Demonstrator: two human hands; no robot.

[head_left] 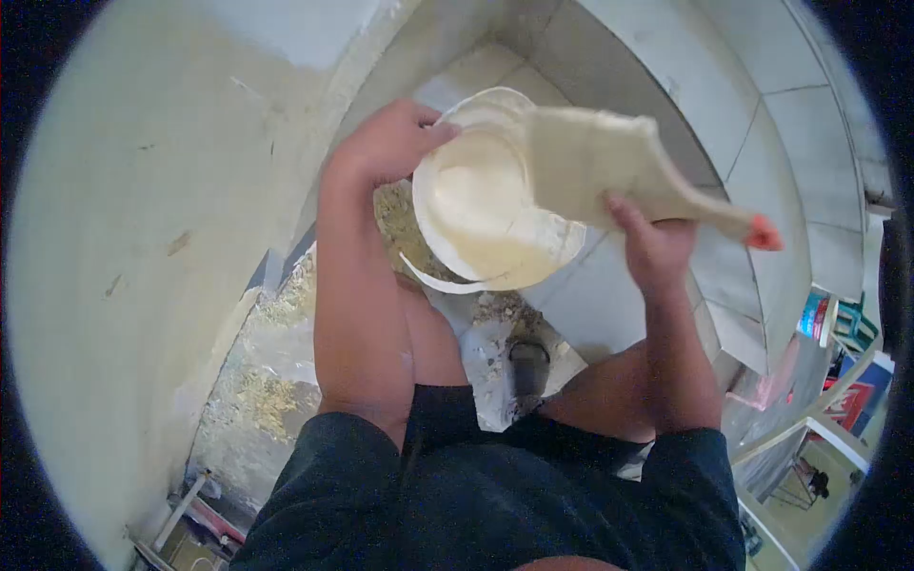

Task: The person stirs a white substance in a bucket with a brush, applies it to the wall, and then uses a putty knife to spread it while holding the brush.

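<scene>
A white bucket (476,205) with pale cream material inside is tilted in front of me, and its rim looks cracked and jagged. My left hand (405,143) grips the upper left part of its rim, with the thumb over the edge. On the right, my right hand (652,238) is closed round a wide pale tool (595,157), a brush or scraper coated in cream material. Its far edge lies over the bucket's right side, and its handle ends in an orange tip to the right. The tool's exact type cannot be made out.
A pale wall (143,219) rises on the left and a tiled step (781,162) curves along the right. Rubble (505,309) lies on the floor below the bucket. At the lower right are a white frame (828,428) and a small tub (816,317).
</scene>
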